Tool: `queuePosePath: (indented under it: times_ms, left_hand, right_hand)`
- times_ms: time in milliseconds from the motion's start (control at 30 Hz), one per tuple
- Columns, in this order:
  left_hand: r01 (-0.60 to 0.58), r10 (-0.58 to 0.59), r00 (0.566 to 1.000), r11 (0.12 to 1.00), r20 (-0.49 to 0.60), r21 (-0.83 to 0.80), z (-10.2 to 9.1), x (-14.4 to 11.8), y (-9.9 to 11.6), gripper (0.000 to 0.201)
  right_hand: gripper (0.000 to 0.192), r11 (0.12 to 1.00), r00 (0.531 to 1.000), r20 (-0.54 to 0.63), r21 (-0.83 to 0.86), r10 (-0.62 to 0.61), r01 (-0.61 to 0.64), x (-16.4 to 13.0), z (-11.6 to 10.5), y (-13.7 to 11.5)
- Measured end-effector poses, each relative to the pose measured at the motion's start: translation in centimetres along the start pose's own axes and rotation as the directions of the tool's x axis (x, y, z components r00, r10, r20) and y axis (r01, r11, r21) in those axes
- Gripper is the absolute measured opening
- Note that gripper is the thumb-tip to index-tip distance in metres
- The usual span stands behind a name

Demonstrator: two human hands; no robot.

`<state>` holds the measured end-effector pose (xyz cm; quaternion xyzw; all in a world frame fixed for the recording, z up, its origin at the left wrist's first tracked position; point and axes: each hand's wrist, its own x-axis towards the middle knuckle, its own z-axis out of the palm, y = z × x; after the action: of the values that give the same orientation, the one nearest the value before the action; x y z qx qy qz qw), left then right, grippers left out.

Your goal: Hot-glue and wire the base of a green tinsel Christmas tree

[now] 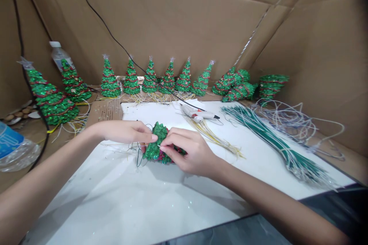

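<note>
A small green glittery Christmas tree (pixel 152 152) with red garland lies on its side on the white board (pixel 138 206). My left hand (pixel 129 132) grips the tree's base end, thumb on top and fingers behind it. Against the tree's side, my right hand (pixel 186 149) pinches a tiny pale piece, perhaps a wire end, between thumb and forefinger; its other fingers are curled over the tree. Thin wires (pixel 126 145) trail from the base to the left. The far end of the tree is hidden by my right hand.
Finished-looking small trees (pixel 107 80) line the back. A white glue gun (pixel 198 114) lies behind my hands, beside yellow wires (pixel 218 139). Green wire bundles (pixel 270 141) and tangled clear wires (pixel 304 122) are at right. Plastic bottles (pixel 17 147) stand left; a black cable (pixel 106 26) hangs across.
</note>
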<state>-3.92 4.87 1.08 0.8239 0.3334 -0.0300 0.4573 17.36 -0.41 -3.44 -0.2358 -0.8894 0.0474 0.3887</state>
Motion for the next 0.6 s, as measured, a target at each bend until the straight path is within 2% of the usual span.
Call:
queuePosePath:
  times_ms: [233, 467, 600]
  left_hand:
    - [-0.055, 0.058, 0.997, 0.997, 0.056, -0.046, 0.0, 0.3, -0.3, 0.042]
    - [-0.057, 0.062, 0.996, 0.995, 0.064, -0.079, 0.0, 0.4, -0.5, 0.041]
    - [-0.056, 0.062, 0.995, 0.995, 0.074, -0.080, 0.0, 0.4, -0.7, 0.044]
  right_hand:
    - [0.019, 0.976, 0.994, 0.023, -0.190, -0.107, 0.109, -0.1, 0.0, -0.2]
    - [0.013, 0.991, 0.992, -0.016, -0.053, -0.125, 0.124, 0.4, -0.2, 0.7]
    - [0.011, 0.971, 0.976, 0.001, -0.102, -0.216, 0.215, 0.7, -0.3, 1.2]
